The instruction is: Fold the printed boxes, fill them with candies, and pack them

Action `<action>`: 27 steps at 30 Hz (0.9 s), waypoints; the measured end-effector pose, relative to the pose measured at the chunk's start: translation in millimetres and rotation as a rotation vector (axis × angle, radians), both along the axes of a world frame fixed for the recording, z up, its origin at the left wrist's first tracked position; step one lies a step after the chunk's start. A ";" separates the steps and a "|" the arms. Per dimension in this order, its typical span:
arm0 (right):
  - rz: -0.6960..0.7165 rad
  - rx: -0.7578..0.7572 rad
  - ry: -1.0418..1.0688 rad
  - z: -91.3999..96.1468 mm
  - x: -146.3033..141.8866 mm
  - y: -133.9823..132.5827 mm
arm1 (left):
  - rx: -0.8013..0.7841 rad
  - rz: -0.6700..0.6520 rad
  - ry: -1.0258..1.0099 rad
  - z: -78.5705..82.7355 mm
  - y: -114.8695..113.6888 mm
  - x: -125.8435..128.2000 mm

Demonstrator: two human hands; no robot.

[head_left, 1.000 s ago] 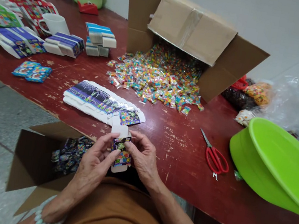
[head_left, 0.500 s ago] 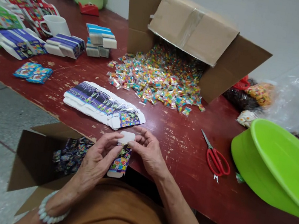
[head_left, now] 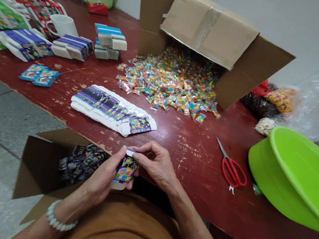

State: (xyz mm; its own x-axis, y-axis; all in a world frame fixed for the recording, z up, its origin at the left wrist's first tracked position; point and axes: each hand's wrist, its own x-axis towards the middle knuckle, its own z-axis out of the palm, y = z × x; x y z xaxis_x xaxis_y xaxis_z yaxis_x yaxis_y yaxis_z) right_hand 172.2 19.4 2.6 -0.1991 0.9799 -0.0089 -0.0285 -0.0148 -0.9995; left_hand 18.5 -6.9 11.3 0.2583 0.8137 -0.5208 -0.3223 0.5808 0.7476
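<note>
A small purple-black candy box (head_left: pixel 126 170) with a colourful print is held over the table's front edge. My left hand (head_left: pixel 105 175) wraps around its side, thumb near the top. With thumb and fingers, my right hand (head_left: pixel 155 163) pinches the white flap at the box's upper end. The lower end shows a pale flap sticking out. Just beyond my hands lies a fanned row of flat purple cartons (head_left: pixel 109 109). Behind that row, wrapped candies (head_left: pixel 168 82) spill from a large tipped cardboard box (head_left: pixel 205 29).
Red-handled scissors (head_left: pixel 231 168) and a green basin (head_left: pixel 262 161) are on the right. An open carton (head_left: pixel 35 168) of small dark packets (head_left: pixel 82 161) stands below the table edge. At left are a white mug (head_left: pixel 63 26), stacked cartons (head_left: pixel 25 44) and two blue boxes (head_left: pixel 40 75).
The box's top flap has been folded down. My left hand has shifted from pinching the upper side to wrapping around the box, which now tilts slightly.
</note>
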 end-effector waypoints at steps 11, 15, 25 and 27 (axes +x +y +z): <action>0.022 -0.320 0.248 11.2 -9.6 6.8 | 0.222 -0.097 0.140 -12.8 3.4 -8.9; 0.139 -0.108 0.113 9.7 1.8 7.9 | 0.220 -0.092 0.102 -15.5 2.1 -11.5; 0.292 0.543 -0.558 8.8 21.9 38.1 | 0.084 0.000 0.071 -10.9 1.7 -13.8; -0.008 0.482 -0.651 1.8 53.7 70.8 | -0.032 0.003 -0.020 -11.8 -5.8 -22.0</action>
State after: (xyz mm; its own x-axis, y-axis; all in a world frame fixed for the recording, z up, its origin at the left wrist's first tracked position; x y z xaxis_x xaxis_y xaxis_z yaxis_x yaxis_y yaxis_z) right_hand 225.9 90.2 4.4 -0.2922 0.9070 0.3032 0.5626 0.4194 -0.7124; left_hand -3.5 -12.7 -0.5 0.2664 0.7976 -0.5412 -0.3391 0.6031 0.7220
